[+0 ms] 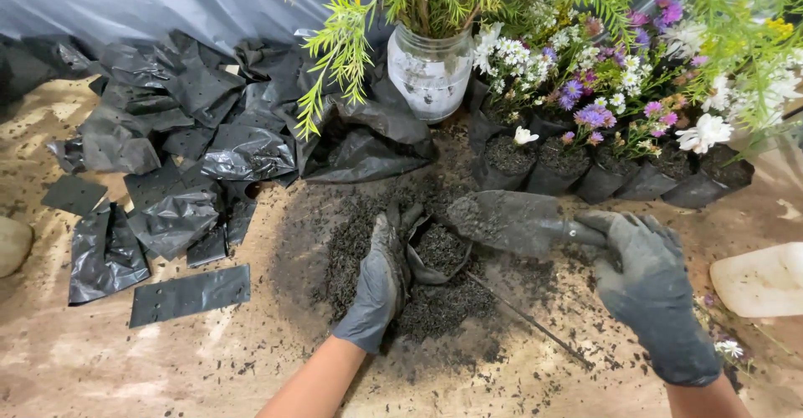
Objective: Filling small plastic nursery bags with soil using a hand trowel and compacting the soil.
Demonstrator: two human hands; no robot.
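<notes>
**Two gloved hands, one trowel, one small bag at the soil heap**

Two hands in grey gloves are seen, both close to the soil heap [435, 301], which is taken as the landmark. The left hand [381, 280] is laid on the heap's left side, its fingers curled around the rim of one small black bag [437, 255]; the bag is held open and is partly filled with soil. The right hand [648, 288], to the right of the heap, is closed around the handle of one trowel [502, 221], whose blade is held just above the bag's mouth. One thin dark stick [527, 322] lies across the heap's right edge.

Bare brown ground is left nearer than the heap and to its lower left. One pale container [761, 280] lies at the right edge, beyond the right hand. Left of the heap, a scatter of empty bags [167, 158], more than a dozen, is spread out to the left edge. Behind the heap, one glass jar [431, 71] of greenery stands. To the jar's right, about six filled bags of flowers [602, 117] are lined up, touching one another.
</notes>
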